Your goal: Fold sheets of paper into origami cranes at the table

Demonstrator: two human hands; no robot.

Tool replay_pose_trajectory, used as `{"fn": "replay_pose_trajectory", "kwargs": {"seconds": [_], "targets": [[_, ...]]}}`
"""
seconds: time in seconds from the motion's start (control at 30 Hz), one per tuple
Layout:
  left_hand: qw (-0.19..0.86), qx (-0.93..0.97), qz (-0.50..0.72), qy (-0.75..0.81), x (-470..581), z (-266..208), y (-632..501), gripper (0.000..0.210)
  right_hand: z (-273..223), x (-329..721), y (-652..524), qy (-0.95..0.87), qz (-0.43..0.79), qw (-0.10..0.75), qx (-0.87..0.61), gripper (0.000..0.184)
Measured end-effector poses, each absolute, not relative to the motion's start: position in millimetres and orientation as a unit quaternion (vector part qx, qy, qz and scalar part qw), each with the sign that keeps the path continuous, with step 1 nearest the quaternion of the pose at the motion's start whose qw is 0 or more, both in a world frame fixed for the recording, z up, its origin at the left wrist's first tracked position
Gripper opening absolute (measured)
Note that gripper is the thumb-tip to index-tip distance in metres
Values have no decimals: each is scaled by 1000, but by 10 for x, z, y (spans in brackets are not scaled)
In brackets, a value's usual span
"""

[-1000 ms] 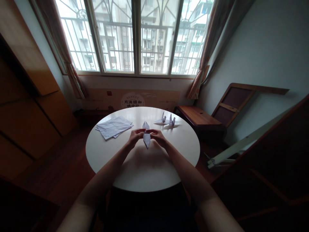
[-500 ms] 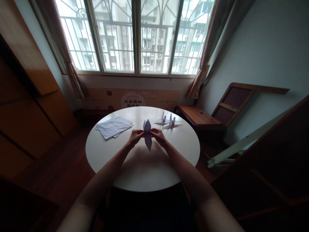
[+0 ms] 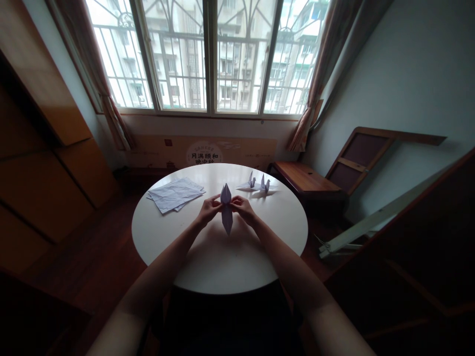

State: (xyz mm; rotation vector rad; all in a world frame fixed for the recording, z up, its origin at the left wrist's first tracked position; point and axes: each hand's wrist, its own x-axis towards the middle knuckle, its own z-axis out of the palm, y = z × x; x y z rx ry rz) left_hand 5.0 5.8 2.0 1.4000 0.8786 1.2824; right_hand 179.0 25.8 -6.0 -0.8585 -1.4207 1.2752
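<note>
Between my two hands, above the middle of the white round table [image 3: 159, 242], is a folded paper piece [image 3: 226, 221], pale purple-grey, with one pointed end up and another hanging down. My left hand [image 3: 210, 208] pinches its left side, fingers closed. On the opposite side my right hand [image 3: 242, 207] grips it between thumb and fingers. Two finished paper cranes [image 3: 264, 185] stand side by side at the table's back right. A stack of creased paper sheets [image 3: 174, 193] lies at the back left.
Beyond the table to the right sits a low wooden bench [image 3: 302, 177], with a wood-framed panel [image 3: 349, 165] leaning behind it. A printed board [image 3: 241, 148] stands under the barred window [image 3: 178, 74]. Wooden cabinets [image 3: 74, 173] line the left side.
The folded paper has turned slightly between my hands: its lower tip has swung left and down a little, and its upper flaps sit closer together. Both hands keep their hold.
</note>
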Motion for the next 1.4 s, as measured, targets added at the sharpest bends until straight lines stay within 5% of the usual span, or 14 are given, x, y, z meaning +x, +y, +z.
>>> {"fn": "replay_pose_trajectory", "kwargs": {"seconds": [0.13,0.4,1.17,1.4], "targets": [[503,589,516,368,55,14,68,51,-78,1788,266,-580,543,489,-361,57],[450,578,537,418,32,-9,101,39,-26,1841,203,-633,577,388,-342,43],[518,476,581,409,39,58,51,43,94,1841,58,-662,586,305,-354,46],[553,487,535,413,46,89,21,51,47,1828,102,-632,583,369,-354,46]]}}
